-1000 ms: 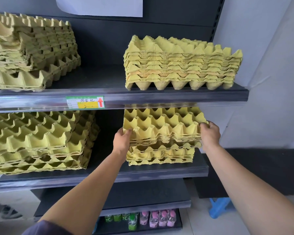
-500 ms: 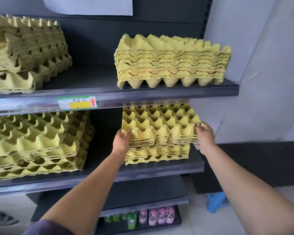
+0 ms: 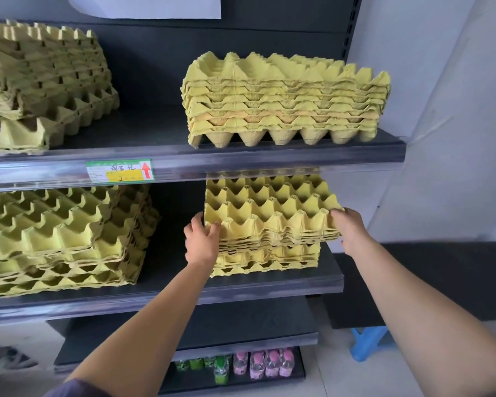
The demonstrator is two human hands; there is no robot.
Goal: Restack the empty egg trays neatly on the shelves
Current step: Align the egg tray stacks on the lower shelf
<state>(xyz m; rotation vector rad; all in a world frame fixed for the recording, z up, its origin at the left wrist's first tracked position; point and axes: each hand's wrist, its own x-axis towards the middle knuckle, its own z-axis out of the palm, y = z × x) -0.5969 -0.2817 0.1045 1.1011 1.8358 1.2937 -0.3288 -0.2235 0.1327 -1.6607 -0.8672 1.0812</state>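
Observation:
A bundle of yellow egg trays (image 3: 272,216) sits on top of a lower stack of trays (image 3: 267,260) on the middle shelf (image 3: 241,290), on its right side. My left hand (image 3: 201,240) grips the bundle's front left corner. My right hand (image 3: 348,226) grips its front right corner, which overhangs the lower stack to the right. Other tray stacks stand on the middle shelf's left (image 3: 63,233), the top shelf's right (image 3: 284,101) and the top shelf's left (image 3: 40,81).
A price label (image 3: 120,171) with a red arrow sits on the top shelf's front rail. Small bottles (image 3: 258,363) line the bottom shelf. A blue stool (image 3: 368,340) stands on the floor at the right, next to a white wall.
The held bundle has shifted slightly left and back over the lower stack, with both hands staying on its front corners. The camera has moved a little.

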